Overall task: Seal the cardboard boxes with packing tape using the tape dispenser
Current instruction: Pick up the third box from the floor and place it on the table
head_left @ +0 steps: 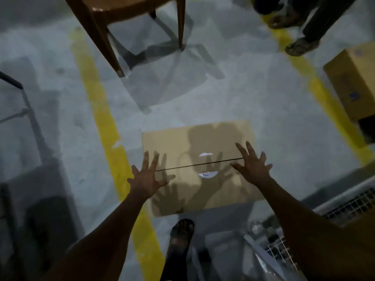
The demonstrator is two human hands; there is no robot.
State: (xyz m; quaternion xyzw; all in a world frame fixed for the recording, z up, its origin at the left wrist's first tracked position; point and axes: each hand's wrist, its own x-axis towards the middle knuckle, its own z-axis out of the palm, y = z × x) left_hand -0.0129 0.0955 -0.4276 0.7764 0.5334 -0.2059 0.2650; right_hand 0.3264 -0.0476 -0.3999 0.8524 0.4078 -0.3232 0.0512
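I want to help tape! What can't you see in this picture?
Head view:
- The tape dispenser: nowhere in frame.
- The second box: cut off by right edge.
- Writing on the label, floor box: too small, blurred.
- Whether left hand and right hand touch it: unclear.

Motion blur is softening the whole view.

- Brown chair, far: the top edge is cutting off its seat and back, so only the legs are showing fully.
- Second box, far right: the right edge is cropping it, and its blue print is blurring past reading.
- Cardboard box on the floor: the writing on its white label scraps is coming out too small to read.
- Left hand and right hand are covering the two ends of the lid seam. I cannot tell whether the fingers are touching the lid.
- Sandalled feet, far right: the top edge is cutting off the legs.
- Wire crate, near right: the edge is cropping it, and its contents are blurring.
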